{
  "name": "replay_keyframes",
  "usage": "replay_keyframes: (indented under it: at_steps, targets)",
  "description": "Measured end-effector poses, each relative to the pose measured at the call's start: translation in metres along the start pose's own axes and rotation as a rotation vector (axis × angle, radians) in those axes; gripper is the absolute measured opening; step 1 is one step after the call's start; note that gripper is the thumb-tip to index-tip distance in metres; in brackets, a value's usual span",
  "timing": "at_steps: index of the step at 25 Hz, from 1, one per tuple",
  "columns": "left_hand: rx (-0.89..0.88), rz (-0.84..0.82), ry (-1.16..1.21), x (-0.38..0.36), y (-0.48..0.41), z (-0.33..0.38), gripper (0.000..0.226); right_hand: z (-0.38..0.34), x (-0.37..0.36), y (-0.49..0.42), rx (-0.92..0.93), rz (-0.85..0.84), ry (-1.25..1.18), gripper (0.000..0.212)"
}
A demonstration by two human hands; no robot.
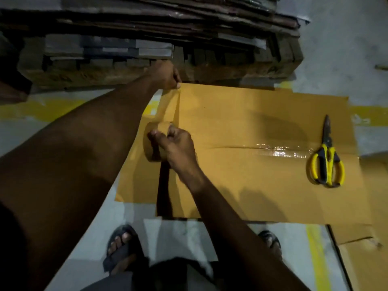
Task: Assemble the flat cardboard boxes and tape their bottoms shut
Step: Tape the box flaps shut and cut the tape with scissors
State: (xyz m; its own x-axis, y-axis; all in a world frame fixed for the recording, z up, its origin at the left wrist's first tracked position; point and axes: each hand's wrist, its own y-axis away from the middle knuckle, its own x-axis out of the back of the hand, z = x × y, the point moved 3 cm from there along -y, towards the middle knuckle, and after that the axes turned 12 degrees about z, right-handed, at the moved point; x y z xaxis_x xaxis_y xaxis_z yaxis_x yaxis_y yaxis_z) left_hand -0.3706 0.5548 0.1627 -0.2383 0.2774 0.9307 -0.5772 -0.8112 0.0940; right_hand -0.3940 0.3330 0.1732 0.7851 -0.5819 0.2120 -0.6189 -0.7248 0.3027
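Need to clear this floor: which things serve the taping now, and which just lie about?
In the job: cardboard box; tape roll, held by right hand; tape strip, pinched by left hand; scissors, likely for cutting.
Lying about: cardboard stack; loose cardboard.

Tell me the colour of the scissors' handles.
The scissors have yellow handles with dark inner grips, shown best in the head view.

A dim warehouse or packing area. The grey concrete floor [340, 59] carries painted yellow lines [313, 255], like marked bays. A high stack of flattened cardboard [168, 17], seen edge-on, fills the far side. A cardboard sheet [262, 122] lies directly on the floor, with yellow-handled scissors [326, 156] resting on it.
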Motion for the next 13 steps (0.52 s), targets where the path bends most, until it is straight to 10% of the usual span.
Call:
replay_keyframes:
  at_steps: [13]
  targets:
    - [0.084, 0.251, -0.044, 0.007, 0.056, -0.007, 0.039, 0.033, -0.007, 0.069, -0.156, -0.11, -0.228, 0.042]
